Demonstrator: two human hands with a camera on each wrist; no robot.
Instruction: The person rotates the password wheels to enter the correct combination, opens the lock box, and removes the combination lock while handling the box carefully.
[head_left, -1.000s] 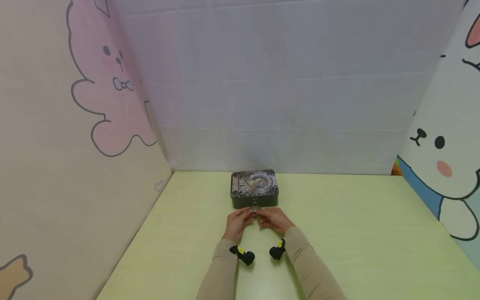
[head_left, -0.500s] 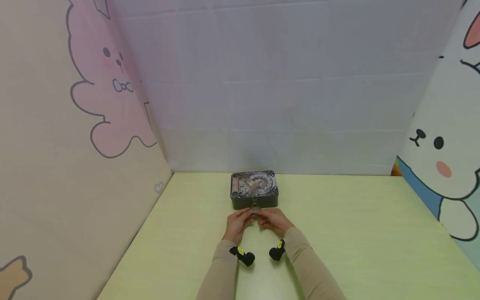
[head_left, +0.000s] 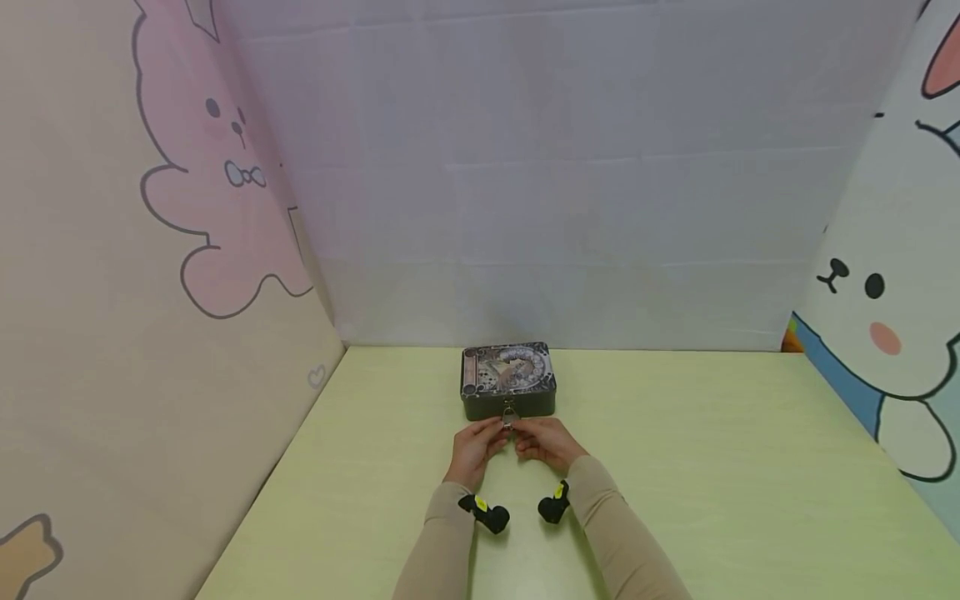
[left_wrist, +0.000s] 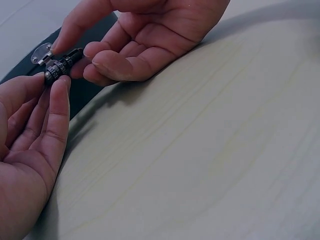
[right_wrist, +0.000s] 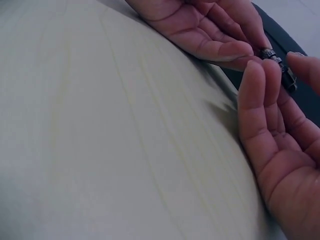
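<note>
A dark metal tin box [head_left: 508, 371] with a printed lid stands towards the back of the table. At its front clasp [left_wrist: 41, 53] is a small combination padlock [left_wrist: 62, 67] with numbered dials. My left hand [head_left: 472, 454] pinches one end of the padlock between thumb and fingertip, as the left wrist view shows. From the other side, my right hand [head_left: 551, 442] holds the padlock with its fingertips, its remaining fingers loosely bent. In the right wrist view, fingers hide part of the padlock, and I cannot tell how the shackle sits in the clasp.
The pale yellow-green table [head_left: 712, 467] stretches out on both sides of the arms. A white cloth backdrop [head_left: 555, 183] rises behind the box, with cartoon-printed walls left and right. Black wrist cameras [head_left: 491, 515] jut inward from both sleeves.
The head view has tilted up very slightly, so the box and hands appear a little lower. Both hands stay at the padlock, with no clear shift of grip.
</note>
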